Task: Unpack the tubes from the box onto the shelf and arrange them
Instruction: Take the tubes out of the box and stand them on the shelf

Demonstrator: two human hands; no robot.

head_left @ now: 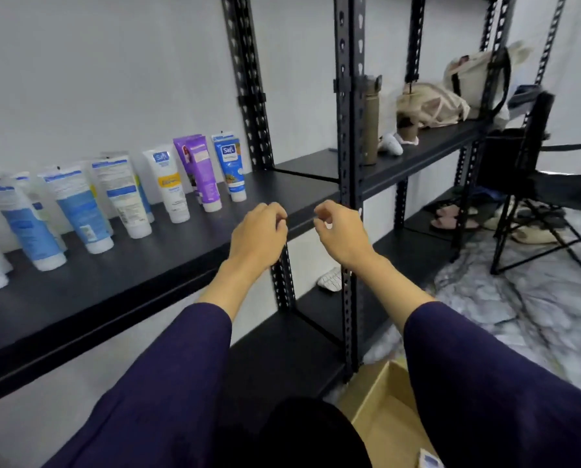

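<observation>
Both hands hang in front of the black shelf (167, 261) edge, holding nothing; the left hand (260, 233) and the right hand (341, 231) have fingers loosely curled. The tubes (123, 197) stand cap-down in a row from nine toward eleven o'clock; the cardboard box (383, 410) sits at five o'clock, with something blue-and-white at its lower edge. These tubes look light, soft-walled and a bit slick; take each around the firm shoulder near the cap, since a tall tube tips easily.

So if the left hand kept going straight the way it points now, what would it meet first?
Probably bare shelf board: the left hand points over the black shelf, right of the blue tube. Beyond that the wall, though depth is unclear.
</observation>
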